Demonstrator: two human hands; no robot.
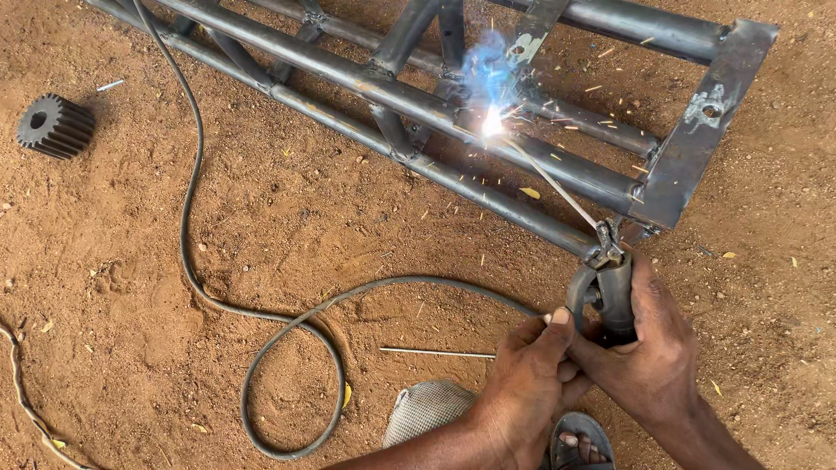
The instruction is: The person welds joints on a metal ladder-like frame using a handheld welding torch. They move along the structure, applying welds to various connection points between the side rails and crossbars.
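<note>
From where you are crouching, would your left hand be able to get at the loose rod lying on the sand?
Probably yes. The left hand is cupped under the right hand on the electrode holder, so it must let go first. The loose rod lies on open sand just beside it, with nothing between.

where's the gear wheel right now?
Head view, far upper left: the dark gear wheel lies on the sandy ground, left of the black cable and clear of the steel frame.
</note>
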